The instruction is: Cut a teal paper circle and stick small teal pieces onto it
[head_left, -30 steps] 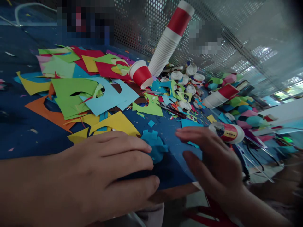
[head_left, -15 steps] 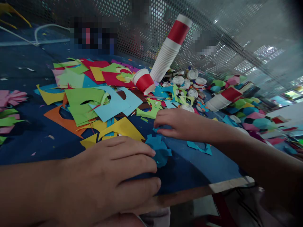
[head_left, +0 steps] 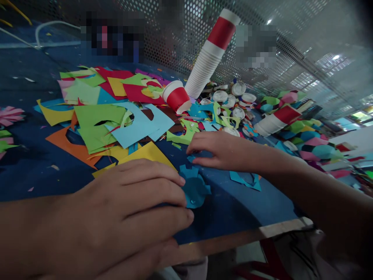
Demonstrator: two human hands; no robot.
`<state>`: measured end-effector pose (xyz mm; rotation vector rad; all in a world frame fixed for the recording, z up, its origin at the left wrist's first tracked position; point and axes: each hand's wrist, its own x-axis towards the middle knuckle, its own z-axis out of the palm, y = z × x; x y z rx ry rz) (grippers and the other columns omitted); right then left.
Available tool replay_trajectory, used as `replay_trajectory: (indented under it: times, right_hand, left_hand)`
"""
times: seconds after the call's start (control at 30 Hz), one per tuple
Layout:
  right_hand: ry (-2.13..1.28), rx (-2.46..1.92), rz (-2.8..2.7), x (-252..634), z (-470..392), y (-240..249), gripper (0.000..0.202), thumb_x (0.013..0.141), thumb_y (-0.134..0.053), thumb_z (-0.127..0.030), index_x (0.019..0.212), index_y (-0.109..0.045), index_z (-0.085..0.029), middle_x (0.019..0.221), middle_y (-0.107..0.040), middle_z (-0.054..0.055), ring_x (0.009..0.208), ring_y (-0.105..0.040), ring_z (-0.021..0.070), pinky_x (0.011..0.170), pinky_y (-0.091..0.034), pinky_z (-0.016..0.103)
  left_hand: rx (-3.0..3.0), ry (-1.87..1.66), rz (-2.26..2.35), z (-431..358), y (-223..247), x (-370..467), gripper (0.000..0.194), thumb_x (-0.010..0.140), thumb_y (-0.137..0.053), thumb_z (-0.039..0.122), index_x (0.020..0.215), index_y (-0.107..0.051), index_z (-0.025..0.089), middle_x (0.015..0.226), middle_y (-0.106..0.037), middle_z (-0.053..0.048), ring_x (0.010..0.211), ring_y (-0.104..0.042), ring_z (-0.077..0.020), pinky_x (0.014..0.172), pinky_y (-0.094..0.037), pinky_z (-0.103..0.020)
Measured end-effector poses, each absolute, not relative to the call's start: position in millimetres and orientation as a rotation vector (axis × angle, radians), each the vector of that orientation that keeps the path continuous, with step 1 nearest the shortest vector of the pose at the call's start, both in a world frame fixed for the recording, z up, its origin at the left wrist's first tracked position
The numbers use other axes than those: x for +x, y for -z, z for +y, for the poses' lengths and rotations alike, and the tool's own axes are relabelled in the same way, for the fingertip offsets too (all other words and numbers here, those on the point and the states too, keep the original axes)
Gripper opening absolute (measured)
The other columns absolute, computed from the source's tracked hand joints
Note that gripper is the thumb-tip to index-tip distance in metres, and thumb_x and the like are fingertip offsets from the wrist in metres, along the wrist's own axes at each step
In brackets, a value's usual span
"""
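Observation:
A blue paper cutout [head_left: 194, 188] with small tabs along its edge lies flat near the table's front. My left hand [head_left: 136, 206] is stretched out over its left side, fingertips at the cutout's edge and the fingers loosely extended. Just behind the cutout, my right hand [head_left: 212, 149] has thumb and fingers drawn together around a small scrap of blue paper [head_left: 190, 158]. Part of that scrap is hidden by the fingers. To the right, under my right forearm, lies a blue paper offcut [head_left: 246, 181] with a curved hole.
Coloured paper offcuts [head_left: 99, 124] pile up behind my left hand. A red and white paper cup [head_left: 176, 97] tips beside a tall cup stack [head_left: 208, 54]. White round pots [head_left: 220, 96] and another cup stack [head_left: 276, 120] stand right. The table edge [head_left: 221, 239] runs in front.
My left hand has shifted slightly left and down, uncovering a bit more of the blue cutout. My right hand keeps nearly the same pose at the small blue scrap.

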<state>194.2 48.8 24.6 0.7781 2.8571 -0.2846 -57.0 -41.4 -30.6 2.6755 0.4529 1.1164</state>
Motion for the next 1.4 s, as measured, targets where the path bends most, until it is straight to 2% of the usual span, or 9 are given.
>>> replay_trajectory:
  times: [0.2,0.33,0.5,0.77,0.9,1.03,1.13,1.27,1.4]
  right_hand:
    - [0.353,0.836,2.859,195,50,-22,0.007,0.087,-0.063,-0.009,0.090,-0.064,-0.016,0.089,-0.066,0.005,0.080,-0.061,0.0181,0.070,-0.045,0.028]
    - [0.436,0.900,2.829,195,49,-20,0.008,0.086,-0.060,-0.009,0.085,-0.062,-0.016,0.082,-0.064,0.002,0.071,-0.058,0.0152,0.064,-0.040,0.025]
    - [0.574,0.970,2.845,201,50,-15,0.008,0.083,-0.058,-0.009,0.080,-0.062,-0.016,0.077,-0.063,0.001,0.068,-0.056,0.0135,0.062,-0.039,0.024]
    - [1.021,1.367,3.130,201,27,-29,0.006,0.084,-0.065,-0.023,0.081,-0.063,-0.018,0.079,-0.066,0.000,0.069,-0.061,0.0144,0.061,-0.048,0.025]
    - [1.178,1.491,3.172,188,-1,-32,0.003,0.083,-0.064,-0.018,0.080,-0.063,-0.020,0.081,-0.067,0.000,0.072,-0.064,0.0153,0.062,-0.053,0.026]
    - [1.214,1.638,3.238,179,-21,-29,0.010,0.079,-0.065,-0.012,0.075,-0.062,-0.020,0.071,-0.063,-0.002,0.062,-0.059,0.0115,0.055,-0.050,0.021]
    - [1.416,1.775,3.236,176,-29,-25,0.012,0.074,-0.069,-0.010,0.075,-0.062,-0.019,0.069,-0.062,-0.003,0.059,-0.058,0.0101,0.053,-0.050,0.019]
    - [1.695,1.884,3.174,173,-41,-21,0.017,0.070,-0.075,-0.009,0.081,-0.065,-0.019,0.074,-0.065,-0.002,0.063,-0.061,0.0099,0.055,-0.052,0.018]
    - [1.744,1.933,3.118,173,-57,-20,0.011,0.075,-0.072,-0.010,0.079,-0.067,-0.019,0.071,-0.067,-0.002,0.064,-0.063,0.0112,0.057,-0.053,0.020]
  left_hand:
    - [2.411,-1.215,0.691,-34,22,-62,0.025,0.093,-0.044,0.015,0.105,-0.063,0.025,0.101,-0.070,-0.003,0.105,-0.063,-0.0208,0.092,-0.053,-0.036]
    - [2.356,-1.243,0.699,-30,25,-60,0.025,0.093,-0.044,0.013,0.106,-0.061,0.025,0.102,-0.068,-0.001,0.103,-0.063,-0.0188,0.091,-0.052,-0.032]
    - [2.316,-1.205,0.807,-26,22,-61,0.024,0.097,-0.042,0.018,0.102,-0.063,0.027,0.101,-0.070,0.002,0.105,-0.063,-0.0165,0.089,-0.050,-0.025]
    - [2.132,-1.029,0.992,-2,5,-44,0.025,0.090,-0.056,0.043,0.095,-0.067,0.021,0.083,-0.073,0.003,0.071,-0.070,-0.0152,0.053,-0.053,-0.020]
    - [1.818,-0.897,0.869,0,4,-28,0.025,0.088,-0.060,0.039,0.101,-0.062,0.018,0.091,-0.075,-0.001,0.078,-0.073,-0.0168,0.059,-0.058,-0.023]
    - [1.518,-0.860,0.809,-9,1,-16,0.026,0.080,-0.069,0.034,0.097,-0.061,0.017,0.080,-0.071,0.001,0.069,-0.069,-0.0135,0.058,-0.054,-0.022]
    - [1.318,-0.856,0.780,-17,-2,-11,0.026,0.073,-0.075,0.025,0.094,-0.063,0.018,0.072,-0.065,0.005,0.066,-0.064,-0.0097,0.058,-0.050,-0.018]
    - [1.279,-0.830,0.725,-23,-2,-9,0.027,0.068,-0.075,0.012,0.091,-0.062,0.018,0.075,-0.064,0.006,0.068,-0.062,-0.0065,0.063,-0.049,-0.016]
    - [1.363,-0.832,0.667,-28,-1,-10,0.029,0.072,-0.072,0.012,0.097,-0.060,0.019,0.075,-0.066,0.007,0.069,-0.063,-0.0054,0.066,-0.050,-0.016]
